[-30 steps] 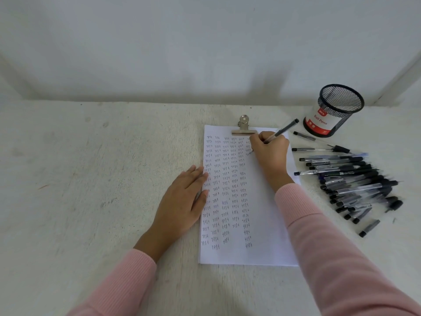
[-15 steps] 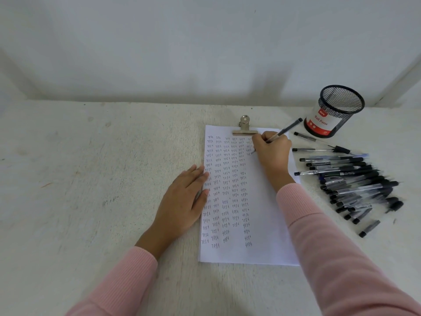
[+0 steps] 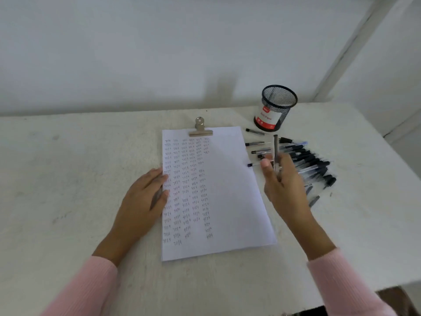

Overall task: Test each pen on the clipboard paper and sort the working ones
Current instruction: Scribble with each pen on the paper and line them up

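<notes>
A white sheet of paper [image 3: 230,192] under a metal clip [image 3: 200,131] lies on the table, its left half covered with columns of small pen marks. My left hand [image 3: 143,199] rests flat on the paper's left edge. My right hand [image 3: 283,185] is raised to the right of the paper and grips a dark pen [image 3: 276,151] that points upward. Behind that hand lies a pile of several black-capped pens [image 3: 305,163]. A black mesh pen cup [image 3: 274,108] with a red and white label stands behind the pile.
The white table [image 3: 79,179] ends in an edge at the right, with darker floor beyond at the lower right. A white wall rises close behind. A loose pen [image 3: 254,131] lies between the cup and the paper.
My right hand has lifted the pen off the top of the paper and moved right, above the pen pile. The camera view has shifted. My left hand stays on the paper's edge.
</notes>
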